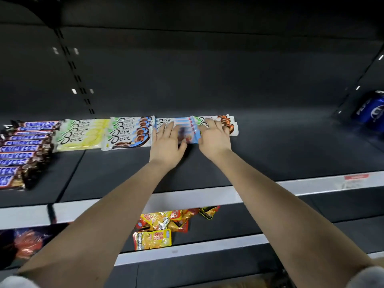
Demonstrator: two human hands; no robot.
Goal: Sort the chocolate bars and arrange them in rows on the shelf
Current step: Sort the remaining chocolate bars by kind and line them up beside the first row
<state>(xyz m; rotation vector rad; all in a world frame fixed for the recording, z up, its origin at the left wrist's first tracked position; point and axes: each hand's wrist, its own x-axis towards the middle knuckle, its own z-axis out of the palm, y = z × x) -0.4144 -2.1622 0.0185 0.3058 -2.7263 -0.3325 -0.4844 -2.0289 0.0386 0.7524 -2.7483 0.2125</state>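
Chocolate bars lie in rows on a dark shelf (270, 154). From the left: brown Snickers bars (22, 146), yellow-green Dove bars (83, 132), white-and-blue Dove bars (128, 132), light-blue Dove bars (185, 127), and orange-ended Dove bars (228, 123). My left hand (166, 142) lies flat on the left end of the light-blue stack, fingers spread. My right hand (214, 136) rests palm down over the gap between the light-blue and orange-ended stacks. Neither hand wraps around a bar.
A blue Pepsi can (372, 109) lies on the shelf at the far right. Yellow and red snack packets (162, 225) are piled on the lower shelf. White price strips (311, 183) edge the shelves. A slotted upright (76, 75) runs up the back wall.
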